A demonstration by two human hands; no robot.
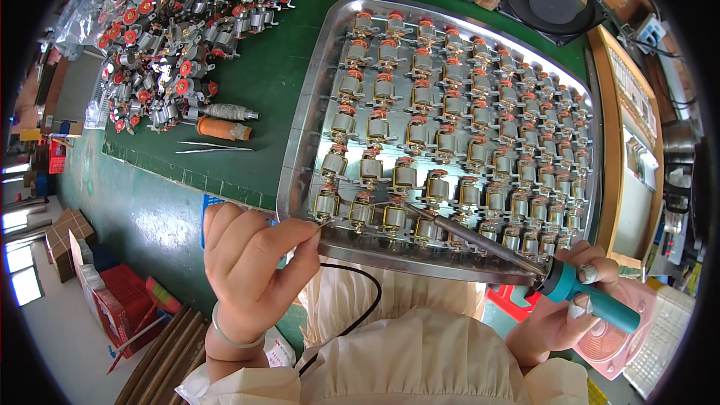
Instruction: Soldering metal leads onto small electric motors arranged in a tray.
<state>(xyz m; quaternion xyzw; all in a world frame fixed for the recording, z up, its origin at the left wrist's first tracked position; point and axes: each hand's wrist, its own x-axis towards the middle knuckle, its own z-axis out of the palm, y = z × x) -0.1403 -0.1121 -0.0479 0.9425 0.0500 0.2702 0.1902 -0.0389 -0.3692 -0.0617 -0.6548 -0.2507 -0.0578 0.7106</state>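
Note:
My right hand (581, 292), at the tray's near right corner, is wrapped round a soldering iron (615, 311) with a teal handle. Its long metal shaft points left over the front rows, and the tip is among the small motors (395, 217). At the near left corner of the metal tray (296, 172), my left hand (259, 262) is closed in a pinch of thumb and forefinger. A fine wire seems to run from these fingertips toward the iron's tip. Several rows of silvery motors with orange-red tops fill the tray.
Loose motors (165, 52) with red discs lie heaped at the far left. Near them are tweezers (214, 148) and an orange-handled tool (225, 129). Black round speakers (551, 0) stand behind the tray, and a wooden frame (611, 142) on its right. A black cable (367, 277) crosses my lap.

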